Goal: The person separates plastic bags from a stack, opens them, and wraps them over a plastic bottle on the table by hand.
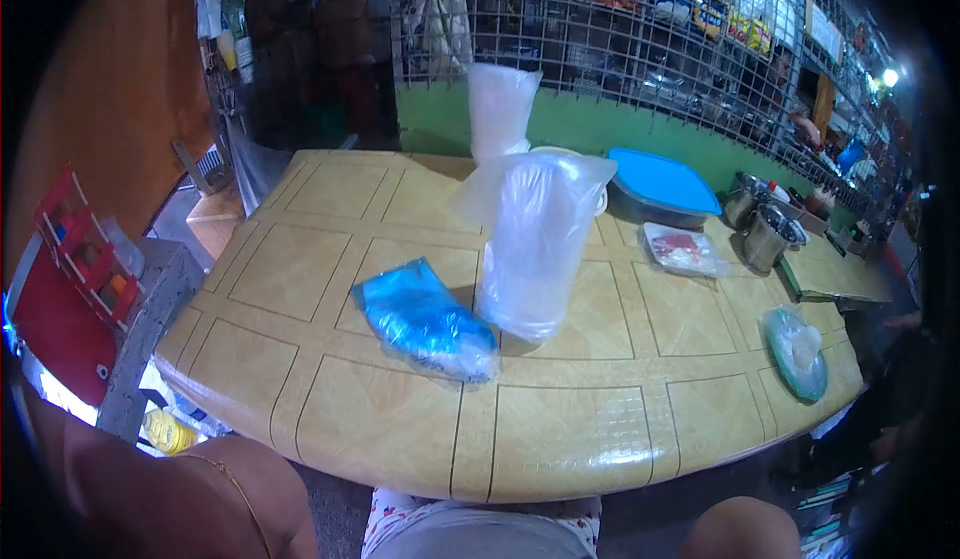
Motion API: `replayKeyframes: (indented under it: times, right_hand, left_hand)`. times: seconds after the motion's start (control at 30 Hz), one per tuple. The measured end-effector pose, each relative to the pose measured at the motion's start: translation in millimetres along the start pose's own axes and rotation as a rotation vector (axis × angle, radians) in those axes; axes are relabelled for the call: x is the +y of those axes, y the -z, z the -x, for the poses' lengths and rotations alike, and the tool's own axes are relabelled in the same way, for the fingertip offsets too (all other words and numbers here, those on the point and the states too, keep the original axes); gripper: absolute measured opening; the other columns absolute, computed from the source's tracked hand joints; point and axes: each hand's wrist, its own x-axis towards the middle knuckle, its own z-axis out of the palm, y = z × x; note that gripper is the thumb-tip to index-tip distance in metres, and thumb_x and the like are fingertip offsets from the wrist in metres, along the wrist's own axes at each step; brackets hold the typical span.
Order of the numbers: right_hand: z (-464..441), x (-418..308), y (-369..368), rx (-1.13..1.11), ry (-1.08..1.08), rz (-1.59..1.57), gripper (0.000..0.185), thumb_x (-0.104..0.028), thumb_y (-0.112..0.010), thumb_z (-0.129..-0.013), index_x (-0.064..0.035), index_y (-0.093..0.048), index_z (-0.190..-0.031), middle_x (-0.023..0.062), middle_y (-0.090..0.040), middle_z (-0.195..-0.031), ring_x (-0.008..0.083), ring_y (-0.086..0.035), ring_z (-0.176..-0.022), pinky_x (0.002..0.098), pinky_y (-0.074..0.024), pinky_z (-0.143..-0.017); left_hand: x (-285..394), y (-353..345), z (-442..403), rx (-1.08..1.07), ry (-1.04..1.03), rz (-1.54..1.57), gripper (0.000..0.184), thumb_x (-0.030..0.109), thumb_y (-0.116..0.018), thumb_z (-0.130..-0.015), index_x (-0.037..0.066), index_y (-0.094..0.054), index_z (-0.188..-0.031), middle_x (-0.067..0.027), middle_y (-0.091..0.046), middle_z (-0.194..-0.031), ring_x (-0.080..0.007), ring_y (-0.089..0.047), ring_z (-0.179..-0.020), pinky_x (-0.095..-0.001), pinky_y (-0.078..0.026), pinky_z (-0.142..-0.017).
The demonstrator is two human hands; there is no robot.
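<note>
Neither of my hands shows in the head view. At the lower left there is bare skin with a thin gold chain [240, 499] across it; the fingers are out of sight. On the tabletop [380, 429] in front of me lies a blue-and-clear plastic packet [425, 319]. Right beside it stands a tall bundle of clear plastic bags [540, 249]. A second whitish plastic bundle [503, 109] rises behind that one. Toward the right edge sits a green oval dish [798, 359] with clear plastic on it.
Along the back right are a blue-lidded container [665, 181], a plastic-wrapped white pack [685, 250] and metal canisters [768, 241]. A wire grille [620, 59] runs behind the table. To the left stands a red rack [85, 249]. A person's arm [806, 127] shows beyond the grille.
</note>
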Motion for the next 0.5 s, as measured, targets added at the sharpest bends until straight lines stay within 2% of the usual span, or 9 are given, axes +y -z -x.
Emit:
replayKeyframes:
  times: [0.3, 0.5]
  right_hand:
    - [-9.4, -3.3, -2.5, -0.009, 0.06, 0.052, 0.029, -0.034, -0.068, -0.086, -0.008, -0.06, -0.096, 0.0062, -0.058, -0.098, 0.0246, -0.057, -0.092, 0.0438, -0.04, -0.089]
    - [-11.4, -7.3, -14.2, 0.006, 0.006, 0.044, 0.027, -0.033, -0.068, -0.086, -0.0084, -0.06, -0.093, 0.0054, -0.059, -0.095, 0.0239, -0.057, -0.09, 0.0437, -0.0399, -0.088]
  left_hand:
    - [1.5, 8.0, -0.8, 0.031, -0.039, 0.011, 0.037, 0.033, -0.071, -0.087, -0.002, -0.064, -0.099, -0.0098, -0.063, -0.088, -0.0156, -0.06, -0.084, -0.0274, -0.048, -0.076]
    - [-6.5, 8.4, 10.6, 0.058, 0.059, 0.015, 0.038, 0.033, -0.071, -0.087, -0.002, -0.064, -0.1, -0.0095, -0.063, -0.088, -0.0151, -0.06, -0.083, -0.0269, -0.047, -0.076]
